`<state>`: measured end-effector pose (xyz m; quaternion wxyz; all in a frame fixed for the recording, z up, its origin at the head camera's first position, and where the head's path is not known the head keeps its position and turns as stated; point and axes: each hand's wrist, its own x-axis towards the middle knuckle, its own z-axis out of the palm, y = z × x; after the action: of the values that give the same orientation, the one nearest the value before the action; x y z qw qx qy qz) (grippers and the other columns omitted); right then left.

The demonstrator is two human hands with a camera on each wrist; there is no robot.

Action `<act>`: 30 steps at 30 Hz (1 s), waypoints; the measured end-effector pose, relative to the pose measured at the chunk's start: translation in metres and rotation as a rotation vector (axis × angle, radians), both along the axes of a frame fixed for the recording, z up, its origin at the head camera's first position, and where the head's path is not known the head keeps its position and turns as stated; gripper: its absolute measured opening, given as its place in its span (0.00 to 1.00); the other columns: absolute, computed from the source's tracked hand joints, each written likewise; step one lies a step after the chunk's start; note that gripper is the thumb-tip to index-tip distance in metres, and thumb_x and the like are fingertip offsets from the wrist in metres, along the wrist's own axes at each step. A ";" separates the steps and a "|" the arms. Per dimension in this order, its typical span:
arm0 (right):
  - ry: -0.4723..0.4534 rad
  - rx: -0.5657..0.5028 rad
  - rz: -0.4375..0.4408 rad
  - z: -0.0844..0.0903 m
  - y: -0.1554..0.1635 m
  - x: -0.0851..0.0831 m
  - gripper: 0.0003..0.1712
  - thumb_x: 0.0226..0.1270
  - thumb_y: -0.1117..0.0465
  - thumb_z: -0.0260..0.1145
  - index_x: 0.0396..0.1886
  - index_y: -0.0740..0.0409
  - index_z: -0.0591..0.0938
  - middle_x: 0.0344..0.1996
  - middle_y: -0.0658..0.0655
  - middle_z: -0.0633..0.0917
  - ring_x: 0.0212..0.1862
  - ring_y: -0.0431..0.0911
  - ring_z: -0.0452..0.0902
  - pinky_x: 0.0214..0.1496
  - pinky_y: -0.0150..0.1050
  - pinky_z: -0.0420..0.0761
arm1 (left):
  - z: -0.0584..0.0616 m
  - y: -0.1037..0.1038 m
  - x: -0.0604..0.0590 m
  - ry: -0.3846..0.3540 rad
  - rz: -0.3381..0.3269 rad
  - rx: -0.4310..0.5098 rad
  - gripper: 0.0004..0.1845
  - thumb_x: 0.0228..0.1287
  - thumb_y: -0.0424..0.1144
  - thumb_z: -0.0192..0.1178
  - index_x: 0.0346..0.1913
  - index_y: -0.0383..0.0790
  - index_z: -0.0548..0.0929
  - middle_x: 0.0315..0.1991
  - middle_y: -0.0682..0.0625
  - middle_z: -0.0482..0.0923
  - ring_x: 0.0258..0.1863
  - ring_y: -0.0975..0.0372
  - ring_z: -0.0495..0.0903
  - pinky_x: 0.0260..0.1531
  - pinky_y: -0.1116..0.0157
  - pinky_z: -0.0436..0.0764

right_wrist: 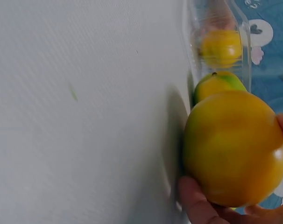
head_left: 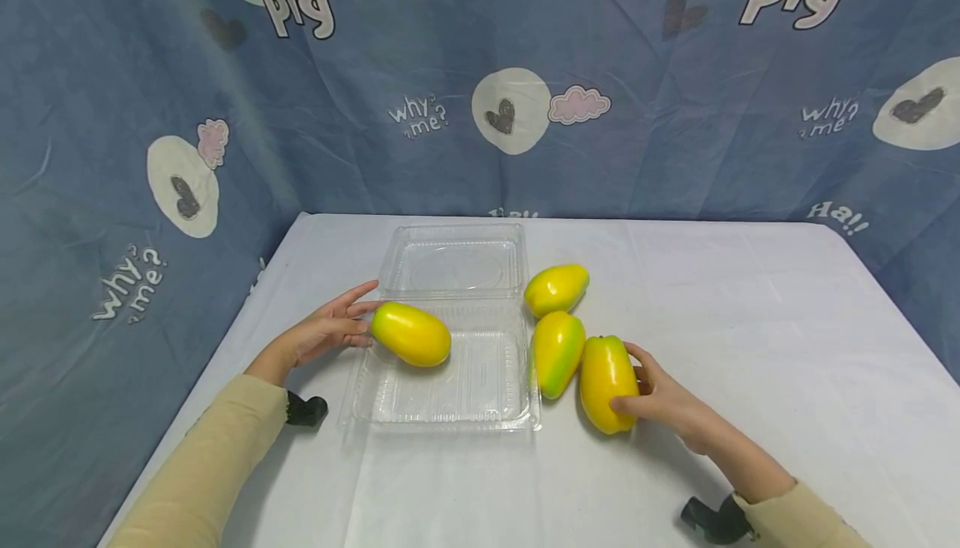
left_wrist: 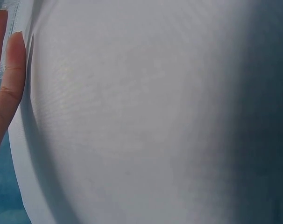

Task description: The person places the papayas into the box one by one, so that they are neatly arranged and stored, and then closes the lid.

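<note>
A clear plastic clamshell box (head_left: 450, 411) lies unfolded on the table, its lid (head_left: 457, 236) spread flat behind the base. One glossy yellow papaya (head_left: 412, 335) is in the base at the left. Beside its greenish end is my left hand (head_left: 330, 330), fingers extended; whether they touch it I cannot tell. Just right of the box, my right hand (head_left: 660, 398) holds another papaya (head_left: 606, 386) between thumb and fingers. The right wrist view shows this papaya (right_wrist: 235, 149) close up. In the left wrist view only a few straight fingers (left_wrist: 13, 74) appear.
Two more papayas stand along the box's right side, one (head_left: 557, 290) farther back and one (head_left: 558, 354) against the held fruit. A white cloth (head_left: 750, 323) covers the table. A blue printed curtain (head_left: 637, 165) hangs behind it and at the sides.
</note>
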<state>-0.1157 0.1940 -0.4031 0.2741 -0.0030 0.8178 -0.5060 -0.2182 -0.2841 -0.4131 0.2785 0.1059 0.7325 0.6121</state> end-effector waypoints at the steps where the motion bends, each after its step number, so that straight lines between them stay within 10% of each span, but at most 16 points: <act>1: -0.001 -0.001 -0.004 0.000 0.000 0.000 0.53 0.54 0.53 0.63 0.72 0.54 0.40 0.65 0.74 0.55 0.62 0.65 0.57 0.59 0.62 0.62 | 0.000 0.000 0.000 0.000 0.001 -0.002 0.41 0.62 0.33 0.52 0.73 0.48 0.41 0.71 0.36 0.42 0.51 0.68 0.72 0.49 0.63 0.76; 16: 0.010 -0.039 -0.021 0.008 0.004 -0.003 0.54 0.53 0.56 0.65 0.72 0.55 0.42 0.65 0.73 0.56 0.60 0.61 0.62 0.54 0.49 0.71 | -0.002 0.000 -0.001 0.011 0.001 -0.027 0.41 0.62 0.35 0.53 0.73 0.49 0.41 0.71 0.37 0.42 0.58 0.58 0.68 0.51 0.60 0.75; 30: 0.078 -0.011 0.000 0.028 0.013 -0.012 0.53 0.54 0.55 0.64 0.72 0.54 0.42 0.65 0.73 0.56 0.63 0.64 0.57 0.59 0.63 0.62 | -0.001 0.000 -0.001 -0.001 0.002 -0.006 0.42 0.61 0.34 0.53 0.73 0.47 0.41 0.71 0.36 0.42 0.52 0.67 0.72 0.50 0.61 0.75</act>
<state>-0.1278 0.2071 -0.3747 0.2422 -0.0242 0.8251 -0.5098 -0.2187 -0.2844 -0.4140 0.2786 0.1041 0.7344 0.6101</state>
